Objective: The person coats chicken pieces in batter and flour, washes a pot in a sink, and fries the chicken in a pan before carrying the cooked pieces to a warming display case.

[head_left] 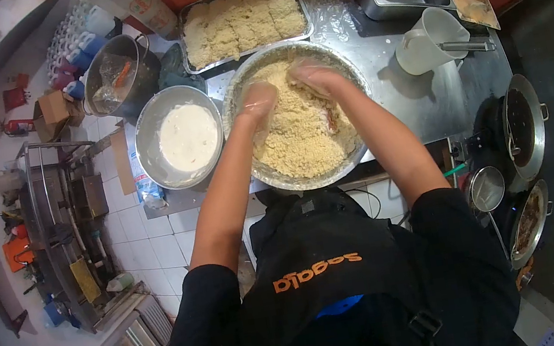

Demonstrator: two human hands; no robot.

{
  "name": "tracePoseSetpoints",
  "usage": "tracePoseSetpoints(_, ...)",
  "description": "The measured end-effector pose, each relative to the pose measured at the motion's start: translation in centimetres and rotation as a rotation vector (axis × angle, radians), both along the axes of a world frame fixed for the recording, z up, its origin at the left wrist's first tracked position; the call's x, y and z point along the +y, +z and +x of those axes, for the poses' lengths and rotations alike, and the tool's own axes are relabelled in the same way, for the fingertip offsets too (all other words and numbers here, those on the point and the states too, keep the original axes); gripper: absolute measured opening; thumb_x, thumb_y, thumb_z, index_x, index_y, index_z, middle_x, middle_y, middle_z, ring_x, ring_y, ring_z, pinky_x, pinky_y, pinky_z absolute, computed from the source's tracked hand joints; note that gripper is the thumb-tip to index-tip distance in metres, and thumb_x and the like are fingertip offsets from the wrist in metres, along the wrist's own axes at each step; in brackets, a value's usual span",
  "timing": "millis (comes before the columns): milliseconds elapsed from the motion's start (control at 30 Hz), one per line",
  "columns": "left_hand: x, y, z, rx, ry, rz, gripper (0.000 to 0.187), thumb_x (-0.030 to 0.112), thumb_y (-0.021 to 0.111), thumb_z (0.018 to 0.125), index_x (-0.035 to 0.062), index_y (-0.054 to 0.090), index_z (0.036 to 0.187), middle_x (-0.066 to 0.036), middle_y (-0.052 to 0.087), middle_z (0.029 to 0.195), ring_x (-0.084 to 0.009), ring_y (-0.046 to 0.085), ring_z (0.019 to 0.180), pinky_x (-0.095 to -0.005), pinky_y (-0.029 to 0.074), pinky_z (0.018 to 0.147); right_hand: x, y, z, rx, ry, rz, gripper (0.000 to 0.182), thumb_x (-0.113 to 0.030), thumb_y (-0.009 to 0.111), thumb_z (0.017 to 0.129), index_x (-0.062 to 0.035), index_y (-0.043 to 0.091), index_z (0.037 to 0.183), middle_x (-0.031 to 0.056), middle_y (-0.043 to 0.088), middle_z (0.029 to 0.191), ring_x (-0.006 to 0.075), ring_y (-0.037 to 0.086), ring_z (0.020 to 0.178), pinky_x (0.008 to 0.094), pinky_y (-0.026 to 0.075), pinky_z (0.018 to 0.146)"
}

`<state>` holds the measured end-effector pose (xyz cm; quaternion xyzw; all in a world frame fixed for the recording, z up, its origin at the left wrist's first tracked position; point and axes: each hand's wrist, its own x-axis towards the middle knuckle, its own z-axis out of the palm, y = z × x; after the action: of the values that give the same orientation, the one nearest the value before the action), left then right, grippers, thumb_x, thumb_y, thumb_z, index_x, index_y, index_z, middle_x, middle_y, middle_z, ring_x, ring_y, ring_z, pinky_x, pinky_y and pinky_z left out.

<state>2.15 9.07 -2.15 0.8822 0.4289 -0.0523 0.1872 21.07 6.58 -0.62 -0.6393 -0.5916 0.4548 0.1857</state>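
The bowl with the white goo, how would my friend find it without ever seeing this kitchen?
Start at the shiny metal table. On it, find the big bowl of yellow crumbs, then look just left for a smaller metal bowl. It's the one holding smooth white goo, while the deep pot behind it has see-through plastic inside.

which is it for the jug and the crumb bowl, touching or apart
Apart; the head view shows steel tabletop between the jug and crumb bowl.

Hands (286,90) in crumbs (305,143), white batter (189,138) alongside
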Motion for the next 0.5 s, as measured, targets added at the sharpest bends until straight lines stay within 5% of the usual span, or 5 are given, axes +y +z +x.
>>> tracePoseSetpoints(100, -3.9, 7.0, -0.5, -0.209, 0.215, -0.246, 0.022, 0.016, 0.048, 0.08, 0.0009, 0.064, 0.079, -0.021, 0.062, 0.087, -0.0326, 0.061, 0.088, -0.0427, 0.046, 0.077, 1.5, -12.9, 6.1, 1.187, 0.185, -0.162, 0.041, -0.041, 0.053, 0.087, -0.0035, 0.062, 0.098, 0.0088, 0.062, 0.096, 0.0179, 0.055, 0.083, 0.03, 0.044, 0.075)
tracePoseSetpoints(200, -5.2, 3.2, -2.8, -0.118, -0.116, -0.099, 0.021, 0.016, 0.044, 0.085, 0.0045, 0.061, 0.083, -0.016, 0.061, 0.087, -0.0253, 0.058, 0.098, -0.0416, 0.043, 0.085, -3.6, 3.3, 3.8, 0.173, 0.06, -0.137, 0.04, -0.042, 0.053, 0.087, -0.0056, 0.063, 0.101, 0.0097, 0.062, 0.097, 0.0172, 0.056, 0.084, 0.0298, 0.045, 0.077)
tracePoseSetpoints(300, -6.0, 1.0, -3.7, -0.097, -0.332, 0.475, 0.024, 0.012, 0.043, 0.084, 0.0054, 0.063, 0.095, -0.018, 0.063, 0.101, -0.0296, 0.058, 0.101, -0.04, 0.042, 0.092, -4.4, 3.3, 3.2, -0.032, 0.061, -0.103, 0.046, -0.046, 0.057, 0.084, -0.0077, 0.062, 0.108, 0.0113, 0.061, 0.106, 0.0229, 0.058, 0.093, 0.0345, 0.045, 0.084)
tracePoseSetpoints(400, -6.0, 2.3, -0.2, -0.124, 0.366, -0.075, 0.028, 0.013, 0.042, 0.082, 0.0026, 0.064, 0.097, -0.022, 0.062, 0.103, -0.0331, 0.06, 0.097, -0.0414, 0.045, 0.088, -4.9, 0.8, 0.8, -0.41, 0.019, 0.301, 0.053, -0.053, 0.056, 0.078, -0.0103, 0.06, 0.11, 0.0132, 0.061, 0.113, 0.0303, 0.057, 0.103, 0.0408, 0.043, 0.091)
tracePoseSetpoints(500, -2.9, -4.1, 0.7, 0.086, 0.052, 0.0, 0.028, 0.013, 0.044, 0.08, -0.0011, 0.065, 0.09, -0.025, 0.062, 0.098, -0.0356, 0.061, 0.092, -0.042, 0.047, 0.082, -3.6, -3.1, -0.9, -0.321, 0.055, 0.287, 0.034, -0.033, 0.052, 0.076, -0.0021, 0.064, 0.082, 0.0197, 0.064, 0.091, 0.0307, 0.059, 0.082, 0.0381, 0.046, 0.077)
